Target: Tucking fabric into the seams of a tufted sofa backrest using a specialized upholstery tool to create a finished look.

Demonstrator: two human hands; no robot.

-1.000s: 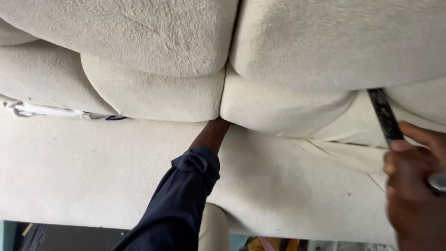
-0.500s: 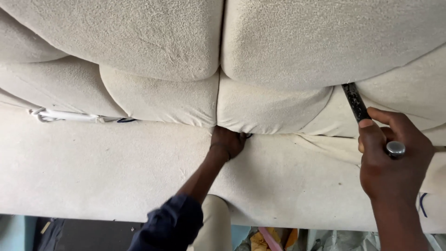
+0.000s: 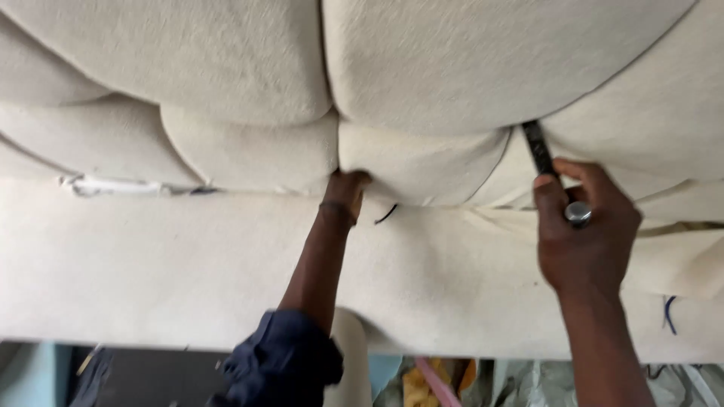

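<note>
Looks like you're mid-job w/ the cream sofa cushions (image 3: 422, 162): your left hand (image 3: 347, 192) has its fingers buried in the seam so can't tell their spread, your right hand (image 3: 584, 234) is clamped round a dark metal tool (image 3: 539, 151) poked btwn cushions, tucking prob unfinished.

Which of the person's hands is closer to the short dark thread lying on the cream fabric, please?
Left. The left hand is tucked into the cushion seam just beside the dark thread; the right hand, gripping a dark tool, is farther off to the right.
</note>
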